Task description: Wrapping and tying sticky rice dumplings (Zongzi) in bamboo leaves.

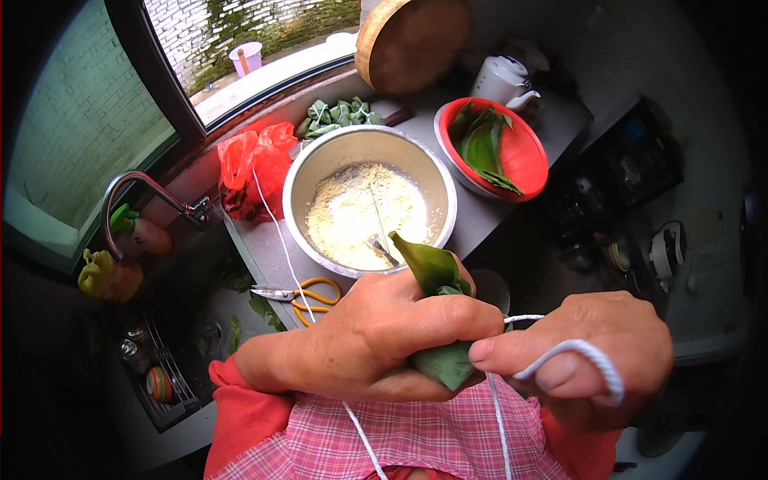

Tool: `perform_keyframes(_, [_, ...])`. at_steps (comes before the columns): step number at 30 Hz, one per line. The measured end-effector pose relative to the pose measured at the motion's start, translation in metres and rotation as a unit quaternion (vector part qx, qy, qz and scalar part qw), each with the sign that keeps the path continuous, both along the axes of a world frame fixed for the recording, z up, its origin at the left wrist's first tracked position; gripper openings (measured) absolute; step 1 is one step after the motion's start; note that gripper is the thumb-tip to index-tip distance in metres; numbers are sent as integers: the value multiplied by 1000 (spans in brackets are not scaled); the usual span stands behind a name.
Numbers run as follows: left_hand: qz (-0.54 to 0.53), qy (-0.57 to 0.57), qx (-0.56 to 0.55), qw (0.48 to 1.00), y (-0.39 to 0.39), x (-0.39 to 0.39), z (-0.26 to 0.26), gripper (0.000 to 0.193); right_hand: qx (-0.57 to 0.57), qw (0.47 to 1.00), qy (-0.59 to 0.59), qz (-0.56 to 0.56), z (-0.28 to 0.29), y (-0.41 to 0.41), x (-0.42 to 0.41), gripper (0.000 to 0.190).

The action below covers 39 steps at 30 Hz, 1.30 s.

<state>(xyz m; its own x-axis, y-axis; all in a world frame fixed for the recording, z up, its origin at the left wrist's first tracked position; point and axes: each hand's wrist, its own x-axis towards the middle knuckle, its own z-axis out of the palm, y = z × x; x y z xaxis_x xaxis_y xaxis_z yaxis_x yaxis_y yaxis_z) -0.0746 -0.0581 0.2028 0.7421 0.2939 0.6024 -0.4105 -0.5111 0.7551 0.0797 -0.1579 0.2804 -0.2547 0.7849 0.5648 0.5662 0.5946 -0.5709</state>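
Note:
My left hand (384, 336) grips a leaf-wrapped rice dumpling (447, 363); a leaf tip sticks up above its fingers. Beside it, my right hand (594, 354) pinches white string (576, 348), which loops over its fingers. More string runs down over the pink checked apron (384, 426). Beyond my hands stands a metal bowl (294, 198) of pale grain (360, 210) with a utensil lying in it. Green leaves (483, 147) lie in a red basin (528, 159). Tied leaf dumplings (342, 114) are piled behind the metal bowl.
Orange-handled scissors (315, 294) lie on the counter left of my hands. A red plastic bag (258, 168) sits by the window. The sink tap (141, 177) and bottles are at the left. A white kettle (501, 78) and a round wooden board (414, 45) stand at the back.

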Motion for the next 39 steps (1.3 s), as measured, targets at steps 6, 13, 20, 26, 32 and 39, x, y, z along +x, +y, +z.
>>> perform_keyframes(6, [-18,-17,11,1000,3,1,6,40,44,985,-142,91,12,-6,-1,14])
perform_keyframes(13, [13,-43,19,999,3,0,4,32,64,987,-110,93,-3,-9,-3,13])
perform_keyframes(20, [47,-52,35,997,4,0,3,32,91,990,-103,-24,-8,-14,-18,19])
perform_keyframes(26, [54,-49,47,996,2,-3,8,36,166,960,-225,29,6,-24,0,24])
perform_keyframes(32, [47,-13,34,998,2,-7,10,39,76,938,-293,-168,3,-32,-16,24])
perform_keyframes(39, [41,-5,41,998,0,-8,8,42,72,994,-76,-23,-5,-26,1,24])
